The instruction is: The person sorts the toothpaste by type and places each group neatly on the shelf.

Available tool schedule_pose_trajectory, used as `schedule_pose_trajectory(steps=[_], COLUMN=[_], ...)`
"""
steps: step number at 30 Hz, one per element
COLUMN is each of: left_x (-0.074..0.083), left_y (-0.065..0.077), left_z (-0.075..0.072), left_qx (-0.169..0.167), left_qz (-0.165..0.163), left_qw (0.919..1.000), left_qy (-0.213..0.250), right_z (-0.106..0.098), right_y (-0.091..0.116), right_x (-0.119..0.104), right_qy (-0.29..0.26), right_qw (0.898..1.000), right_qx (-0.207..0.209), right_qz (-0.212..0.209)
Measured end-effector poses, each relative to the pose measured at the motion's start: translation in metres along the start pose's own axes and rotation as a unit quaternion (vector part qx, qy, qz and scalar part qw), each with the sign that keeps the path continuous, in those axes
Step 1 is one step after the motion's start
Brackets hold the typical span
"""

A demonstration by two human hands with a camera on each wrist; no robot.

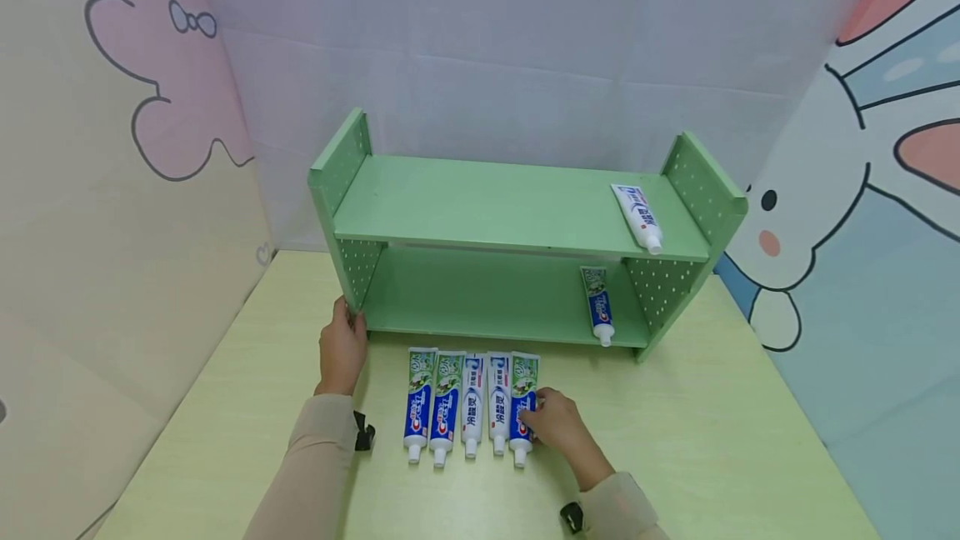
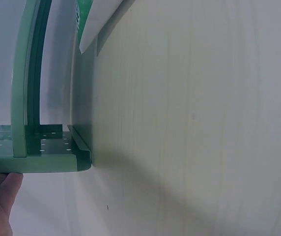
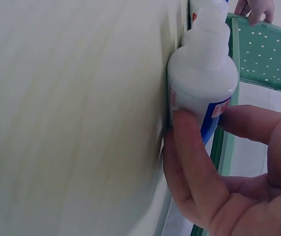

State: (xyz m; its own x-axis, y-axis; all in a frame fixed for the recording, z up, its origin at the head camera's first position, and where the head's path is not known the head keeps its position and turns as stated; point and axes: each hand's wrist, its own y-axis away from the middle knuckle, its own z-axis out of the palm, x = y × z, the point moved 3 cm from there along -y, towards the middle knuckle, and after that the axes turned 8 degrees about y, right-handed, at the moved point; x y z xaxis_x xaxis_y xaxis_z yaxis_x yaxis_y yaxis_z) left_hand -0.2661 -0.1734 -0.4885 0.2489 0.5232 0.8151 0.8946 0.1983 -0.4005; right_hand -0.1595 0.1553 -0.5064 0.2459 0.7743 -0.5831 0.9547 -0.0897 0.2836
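Observation:
My right hand (image 1: 559,423) pinches the rightmost toothpaste tube (image 1: 523,402), a green and blue one lying at the end of a row on the table. Seen from the right wrist, its white cap (image 3: 207,49) points at the camera, with thumb and fingers on either side of the tube's body. My left hand (image 1: 343,352) grips the lower front edge of the green shelf's (image 1: 333,215) left side panel. In the left wrist view, the thumb and fingers lie on opposite faces of that panel (image 2: 47,163).
Left of the held tube lie blue-green tubes (image 1: 420,398) and white tubes (image 1: 473,398), caps toward me. One white tube (image 1: 637,215) lies on the upper shelf at right; a blue-green tube (image 1: 598,302) lies on the lower one. A wall cloth (image 1: 487,48) hangs behind the shelf.

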Motion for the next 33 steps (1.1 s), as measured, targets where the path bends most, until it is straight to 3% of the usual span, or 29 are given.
schedule_pose_trajectory(steps=[13, 33], left_x=[-0.002, 0.0], left_y=[-0.001, -0.001], left_z=[0.0, 0.0], left_qx=[0.002, 0.0], left_qz=[0.003, -0.004], left_qw=[1.0, 1.0], left_qy=[0.005, 0.003], right_z=[0.004, 0.011], right_y=[-0.003, -0.007], right_x=[0.002, 0.002], right_qy=[-0.035, -0.027], right_qw=[0.999, 0.999], right_qx=[-0.005, 0.004], right_qz=[0.028, 0.036])
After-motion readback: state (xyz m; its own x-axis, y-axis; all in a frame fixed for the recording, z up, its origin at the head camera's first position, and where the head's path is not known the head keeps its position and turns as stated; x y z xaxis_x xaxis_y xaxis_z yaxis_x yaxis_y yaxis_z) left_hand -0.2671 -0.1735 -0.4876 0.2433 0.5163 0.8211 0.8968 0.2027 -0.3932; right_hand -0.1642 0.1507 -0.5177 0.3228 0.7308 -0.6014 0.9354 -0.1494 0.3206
